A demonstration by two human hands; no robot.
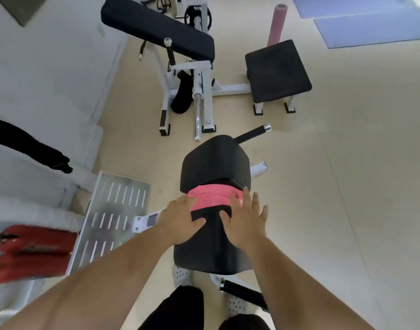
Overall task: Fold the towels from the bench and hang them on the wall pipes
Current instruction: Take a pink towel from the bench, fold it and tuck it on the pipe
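A pink towel (212, 197) lies across the black padded bench (204, 248) in front of me. It is folded into a narrow, slightly creased band that runs left to right, where the near pad meets the far pad. My left hand (180, 217) rests flat on its left end and my right hand (244, 220) flat on its right end. To the left, a black cloth (30, 146) hangs draped against the white wall; I cannot tell what holds it.
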